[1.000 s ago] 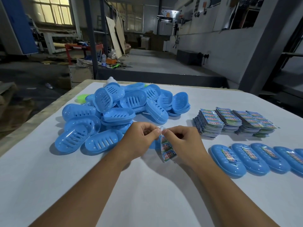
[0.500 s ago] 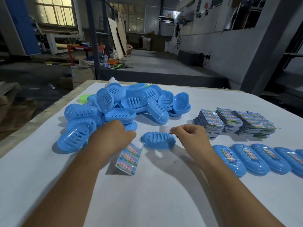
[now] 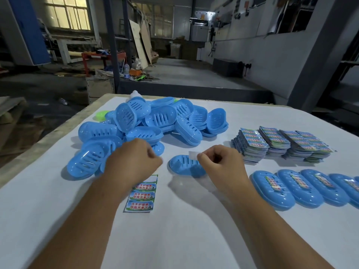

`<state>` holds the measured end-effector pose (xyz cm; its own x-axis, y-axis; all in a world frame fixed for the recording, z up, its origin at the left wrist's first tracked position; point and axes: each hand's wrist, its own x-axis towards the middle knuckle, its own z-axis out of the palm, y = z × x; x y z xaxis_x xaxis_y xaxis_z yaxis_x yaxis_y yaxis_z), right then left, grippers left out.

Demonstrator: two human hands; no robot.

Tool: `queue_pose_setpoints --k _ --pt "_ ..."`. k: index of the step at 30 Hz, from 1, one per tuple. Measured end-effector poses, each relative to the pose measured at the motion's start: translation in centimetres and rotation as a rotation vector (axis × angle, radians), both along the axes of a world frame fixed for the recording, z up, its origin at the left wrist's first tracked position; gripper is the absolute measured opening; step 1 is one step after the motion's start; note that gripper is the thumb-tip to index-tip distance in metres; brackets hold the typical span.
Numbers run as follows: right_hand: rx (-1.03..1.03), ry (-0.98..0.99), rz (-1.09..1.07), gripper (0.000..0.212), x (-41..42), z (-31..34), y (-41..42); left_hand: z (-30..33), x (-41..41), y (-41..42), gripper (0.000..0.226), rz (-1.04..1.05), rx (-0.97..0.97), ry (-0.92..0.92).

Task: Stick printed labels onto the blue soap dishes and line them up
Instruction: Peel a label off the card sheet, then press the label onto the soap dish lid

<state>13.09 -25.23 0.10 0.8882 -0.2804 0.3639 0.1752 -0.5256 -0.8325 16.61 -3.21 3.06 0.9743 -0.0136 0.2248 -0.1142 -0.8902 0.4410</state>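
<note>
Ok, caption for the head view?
Right hand holds a peeled label over a lone blue soap dish; label sheet lies nearby.
</note>
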Motion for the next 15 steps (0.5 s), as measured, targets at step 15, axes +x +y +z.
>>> queue_pose_setpoints --k 15 --pt "-0.031 -0.117 0.060 0.022 0.0 -0.5 0.3 -1.8 -0.9 -5.2 0.014 -0.360 -0.722 0.221"
